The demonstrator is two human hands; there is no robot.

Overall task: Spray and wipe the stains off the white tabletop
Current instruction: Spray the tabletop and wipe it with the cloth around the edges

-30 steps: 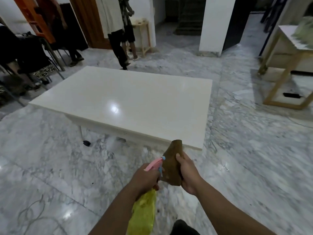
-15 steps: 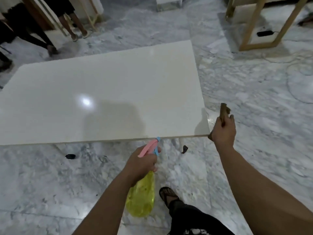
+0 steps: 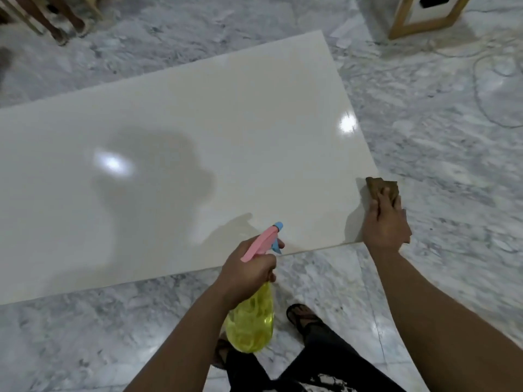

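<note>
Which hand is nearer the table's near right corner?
Right. The right hand presses the brown cloth at that corner of the white tabletop; the left hand holds the spray bottle further left.

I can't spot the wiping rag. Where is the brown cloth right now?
The brown cloth is under the right hand, at the near right corner of the white tabletop.

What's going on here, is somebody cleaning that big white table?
Yes. A person stands at the near corner of the white tabletop. The left hand grips a yellow spray bottle with a pink head, its nozzle aimed over the table's edge. The right hand presses a brown cloth at the table's right corner. No spray or stains are clearly visible on the glossy surface, so I cannot tell how much cleaning is done.
</note>
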